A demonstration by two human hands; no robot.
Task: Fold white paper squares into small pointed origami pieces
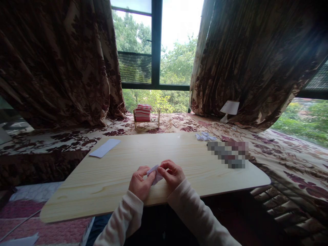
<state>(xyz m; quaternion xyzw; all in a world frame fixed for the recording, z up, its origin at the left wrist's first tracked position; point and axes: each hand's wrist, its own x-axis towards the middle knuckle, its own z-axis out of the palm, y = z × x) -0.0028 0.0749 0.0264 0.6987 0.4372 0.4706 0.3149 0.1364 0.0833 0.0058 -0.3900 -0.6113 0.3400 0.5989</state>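
Both hands meet over the near middle of a pale wooden table. My left hand and my right hand are closed in a pinch on a small folded piece of white paper, which sits between them just above the tabletop. Most of the paper is hidden by my fingers. Cream sleeves cover both forearms.
A flat white paper strip lies at the table's far left. Small folded white paper pieces rest at the far right edge, next to a blurred patch. Beyond stand a small wooden rack with striped cloth, a little white lamp, floral bedding and curtains.
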